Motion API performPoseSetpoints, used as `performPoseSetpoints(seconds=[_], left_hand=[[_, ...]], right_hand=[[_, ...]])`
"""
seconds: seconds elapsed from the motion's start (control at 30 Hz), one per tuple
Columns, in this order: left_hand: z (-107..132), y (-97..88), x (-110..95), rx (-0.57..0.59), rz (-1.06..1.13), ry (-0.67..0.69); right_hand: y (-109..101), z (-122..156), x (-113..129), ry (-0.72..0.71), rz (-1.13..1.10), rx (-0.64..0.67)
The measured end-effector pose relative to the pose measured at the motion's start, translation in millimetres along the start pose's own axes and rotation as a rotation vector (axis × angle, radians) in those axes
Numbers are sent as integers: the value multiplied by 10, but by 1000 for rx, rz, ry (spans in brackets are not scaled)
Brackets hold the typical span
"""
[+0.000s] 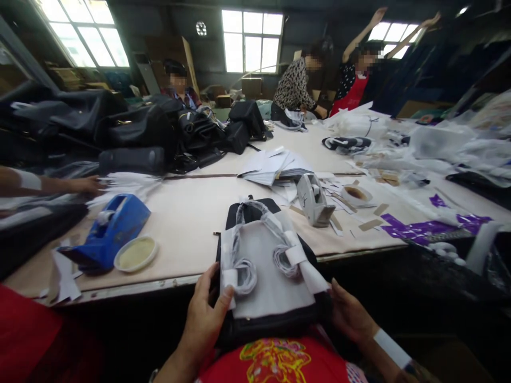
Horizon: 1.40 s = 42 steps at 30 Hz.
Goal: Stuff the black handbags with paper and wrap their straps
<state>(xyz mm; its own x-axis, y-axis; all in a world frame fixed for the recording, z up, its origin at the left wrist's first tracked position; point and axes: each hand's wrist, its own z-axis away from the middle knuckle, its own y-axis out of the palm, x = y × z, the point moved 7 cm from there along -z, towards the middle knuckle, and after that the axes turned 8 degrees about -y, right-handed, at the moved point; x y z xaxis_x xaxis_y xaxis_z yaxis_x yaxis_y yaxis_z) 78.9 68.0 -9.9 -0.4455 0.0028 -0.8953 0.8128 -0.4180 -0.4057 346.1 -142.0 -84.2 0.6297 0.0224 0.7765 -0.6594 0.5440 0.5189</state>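
Note:
A black bag [275,324] lies at the table's front edge, its near end towards my red apron. On top of it is a white foam sheet [265,266], with wrapped handles [261,205] and two coiled, wrapped straps [244,276] over the sheet. My left hand [207,306] grips the bag's left side, thumb on the top near a coil. At the right side, my right hand [351,314] holds the bag with its thumb up; its other fingers are partly hidden by the bag.
Nearby stand a blue tape dispenser [114,231], a round dish [136,253] and a grey tape dispenser [314,202]. Papers [275,165] and a tape roll [355,194] lie beyond. Black bags [136,127] pile up left; plastic wrapping [447,143] lies right. A co-worker's hand [85,185] reaches in from the left.

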Motion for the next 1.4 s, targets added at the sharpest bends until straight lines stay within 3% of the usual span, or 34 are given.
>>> performPoseSetpoints(seconds=[0.1,0.2,0.3,0.37,0.43,0.6,0.7,0.8,0.93,1.03,1.17,1.4], left_hand=[[-27,-155,-83,-61,-93,76],[88,-428,-365,-292,-345,366],[296,-558,-684,-390,-525,684],[351,-579,-809,-386,-631,761],[299,-602,-843,-356,-677,706],[14,-722,-636,-303,-650,329],[-23,-747,-527,-318,-621,193],[5,-695,-448,-313,-608,96],[23,-724,-406,-358,-537,93],[-11,-906,-370,-398,-413,123],[-106,-1167,-331,-370,-136,167],[-223,-1465,-243,-351,312,24]], right_hand=[[276,36,289,-122,-16,102],[710,131,508,-208,37,242],[1104,266,530,-237,110,326],[1301,333,412,-219,95,342],[1437,357,225,-167,20,323],[1621,252,-109,-73,-216,304],[1682,151,-281,93,-302,331],[1716,90,-478,280,-369,304],[1797,66,-641,411,-413,329],[1910,55,-612,405,-413,452],[2124,-22,-433,259,-357,601],[2462,-418,-355,99,-180,554]])
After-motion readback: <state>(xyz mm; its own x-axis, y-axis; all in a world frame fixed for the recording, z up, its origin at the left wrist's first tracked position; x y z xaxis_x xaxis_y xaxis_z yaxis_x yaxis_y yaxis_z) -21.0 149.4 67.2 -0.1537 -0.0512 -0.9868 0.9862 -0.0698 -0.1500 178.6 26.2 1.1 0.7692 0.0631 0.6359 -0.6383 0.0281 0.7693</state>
